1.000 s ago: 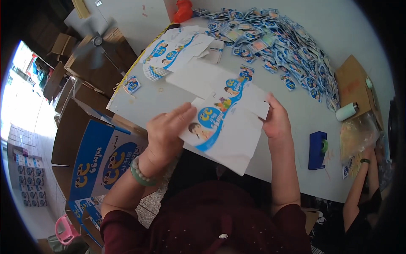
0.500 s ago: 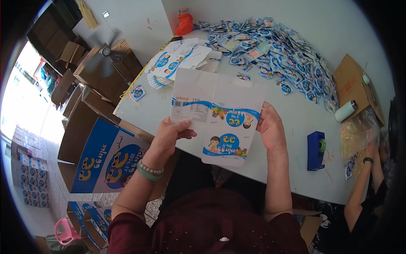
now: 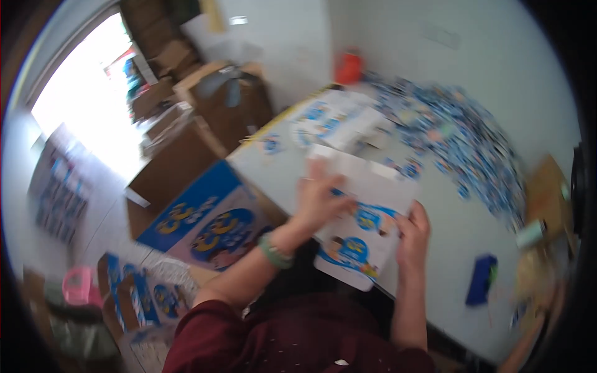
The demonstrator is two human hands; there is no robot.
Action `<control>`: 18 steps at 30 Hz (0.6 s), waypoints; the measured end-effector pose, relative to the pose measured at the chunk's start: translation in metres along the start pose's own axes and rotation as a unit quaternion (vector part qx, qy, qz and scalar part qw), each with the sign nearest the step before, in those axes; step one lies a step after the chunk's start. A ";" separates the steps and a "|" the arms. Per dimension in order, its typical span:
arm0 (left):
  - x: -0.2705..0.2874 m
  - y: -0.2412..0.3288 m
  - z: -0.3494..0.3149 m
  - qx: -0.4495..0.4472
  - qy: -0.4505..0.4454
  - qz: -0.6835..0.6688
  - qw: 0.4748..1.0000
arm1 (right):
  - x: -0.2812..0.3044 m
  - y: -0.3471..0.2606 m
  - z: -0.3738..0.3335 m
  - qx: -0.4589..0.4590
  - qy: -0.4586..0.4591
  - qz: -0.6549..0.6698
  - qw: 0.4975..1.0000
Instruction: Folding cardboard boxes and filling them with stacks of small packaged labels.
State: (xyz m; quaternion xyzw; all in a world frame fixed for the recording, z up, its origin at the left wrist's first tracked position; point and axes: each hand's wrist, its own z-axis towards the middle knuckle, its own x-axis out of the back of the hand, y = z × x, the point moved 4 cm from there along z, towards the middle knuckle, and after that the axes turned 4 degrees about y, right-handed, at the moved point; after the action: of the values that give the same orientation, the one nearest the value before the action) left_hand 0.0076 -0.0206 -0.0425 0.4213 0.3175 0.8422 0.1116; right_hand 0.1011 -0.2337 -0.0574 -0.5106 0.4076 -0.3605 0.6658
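A flat, unfolded carton (image 3: 356, 248), white with blue bands and cartoon figures, is held tilted above the table's front edge. My right hand (image 3: 413, 235) grips its right edge, fingers curled round it. My left hand (image 3: 318, 196) lies across the carton's left part with its fingers spread, somewhat blurred; the left panel is largely hidden behind it. Just beyond the carton lie more flat white-and-blue cartons (image 3: 348, 124) in a loose stack. A single small sachet (image 3: 411, 168) is on the table near the carton's far corner.
A heap of small blue sachets (image 3: 460, 130) covers the table's far right. A blue tape dispenser (image 3: 481, 281), a pale flask (image 3: 530, 234) and a brown carton (image 3: 542, 193) stand at the right. Left of the table is a large open printed box (image 3: 205, 214). A fan (image 3: 227, 84) stands behind it.
My view has swung to the left. My left hand has moved from the carton's left edge up across its face, and the left panel no longer shows spread out. My right hand keeps its grip.
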 end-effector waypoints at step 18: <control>0.006 0.040 -0.010 -0.006 -0.098 -0.463 0.881 | 0.014 0.012 0.014 -0.056 -0.161 -0.170 0.971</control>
State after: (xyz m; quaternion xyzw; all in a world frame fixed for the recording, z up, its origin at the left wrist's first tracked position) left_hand -0.0004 -0.0535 -0.0181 0.3057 0.4592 0.6506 0.5218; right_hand 0.1202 -0.2381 -0.0698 -0.6603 0.2222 -0.3580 0.6216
